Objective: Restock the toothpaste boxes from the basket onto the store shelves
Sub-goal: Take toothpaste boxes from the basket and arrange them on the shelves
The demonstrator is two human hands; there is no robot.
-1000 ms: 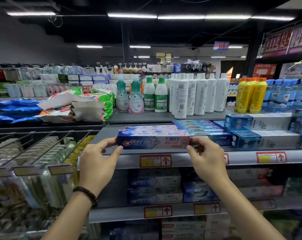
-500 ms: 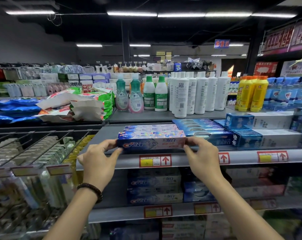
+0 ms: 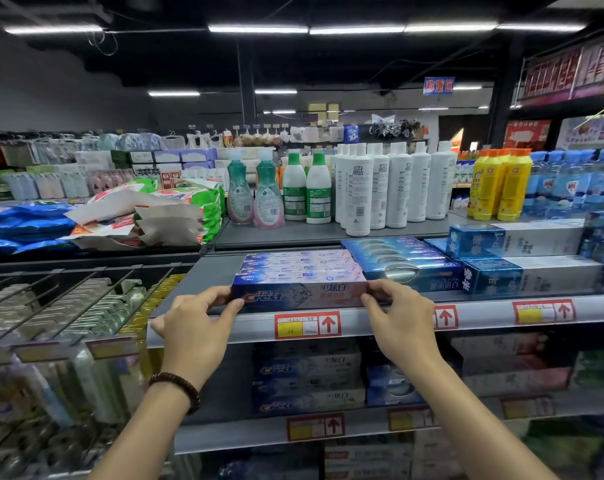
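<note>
A blue and pink Crest toothpaste box (image 3: 298,293) lies lengthwise at the front edge of the grey upper shelf (image 3: 380,320). My left hand (image 3: 196,323) pinches its left end between thumb and fingers. My right hand (image 3: 395,318) grips its right end the same way. Right behind it sits a row of matching Crest boxes (image 3: 297,263). No basket is in view.
Blue toothpaste boxes (image 3: 408,268) and white-and-blue boxes (image 3: 532,271) fill the shelf to the right. More Crest boxes (image 3: 307,379) lie on the shelf below. Bottles (image 3: 362,188) stand on top behind. Hanging toothbrush racks (image 3: 64,306) are at left.
Both hands have lowered the Crest box from just above the shelf down onto its front edge and pushed it slightly back against the row behind.
</note>
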